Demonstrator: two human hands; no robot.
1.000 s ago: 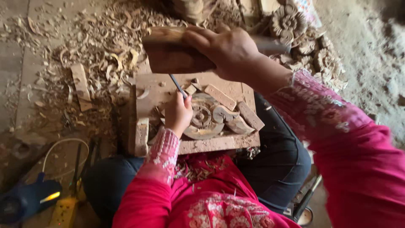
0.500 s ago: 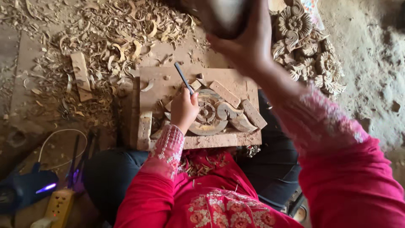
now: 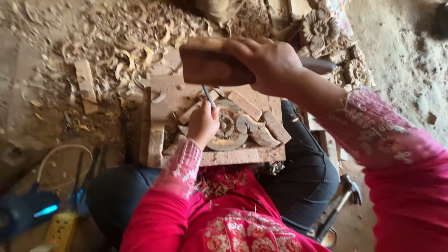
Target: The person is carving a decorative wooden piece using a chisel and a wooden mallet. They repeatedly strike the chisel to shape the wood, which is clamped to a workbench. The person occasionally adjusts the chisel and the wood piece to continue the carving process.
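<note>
A: Starting at nine o'clock, what do we see?

B: Low at about eight o'clock we have a blue tool and a yellow power strip, with a pale cable looping above them. Higher, near ten o'clock, a small wooden offcut lies on the floor among the wood shavings.

A: And nearer the middle?

B: Our wooden board rests across our lap, just left of centre. On it sits a carved scroll piece, held between wooden blocks. Our left hand is closed around a thin chisel, the fist resting on the carving. The chisel slants up toward eleven o'clock, its point hidden behind the fist.

A: What about the other hand?

B: Toward twelve o'clock, our right hand is clenched around a wooden mallet. Its dark head hangs just above the chisel's upper end; we cannot tell whether the two touch. The handle sticks out past the fist toward two o'clock.

A: And further right?

B: At one o'clock, finished carved rosettes lie stacked on the ground, more of them below toward two o'clock. Our pink embroidered sleeve fills three o'clock. Down at five o'clock a hammer lies by our leg.
</note>
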